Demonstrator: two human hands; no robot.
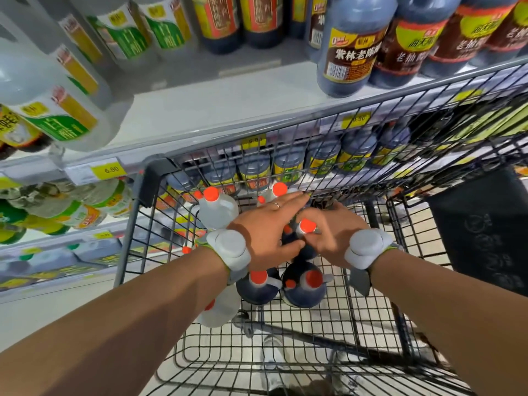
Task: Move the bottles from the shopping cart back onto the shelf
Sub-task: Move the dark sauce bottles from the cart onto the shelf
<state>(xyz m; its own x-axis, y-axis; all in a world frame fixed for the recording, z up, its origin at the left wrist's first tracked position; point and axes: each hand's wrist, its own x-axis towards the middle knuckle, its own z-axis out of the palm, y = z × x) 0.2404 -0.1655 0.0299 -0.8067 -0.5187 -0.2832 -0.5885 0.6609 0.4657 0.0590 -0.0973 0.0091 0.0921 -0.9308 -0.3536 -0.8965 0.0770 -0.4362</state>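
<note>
cart (pixel 155 166) parked right up against the shelf (pixel 214 104)
bottles (pixel 258 287) stand in the cart's far-left end, more bottles (pixel 347 52) sit on the shelf behind it

- Bright, even store light from above; colours are strong, with no harsh glare.
- Soft shadows lie on the shelf (pixel 200 110) beside the clear bottles (pixel 51 110).
- Wide-angle bending: the shopping cart (pixel 158 164) rim and the shelf edge bow, and bottles in the top corners lean outward.
- The clear bottles and the lower shelves (pixel 57 210) at left are smeared and soft.
- The left hand (pixel 267 224), right hand (pixel 334 232) and the dark bottle (pixel 307 226) between them are sharpest.
</note>
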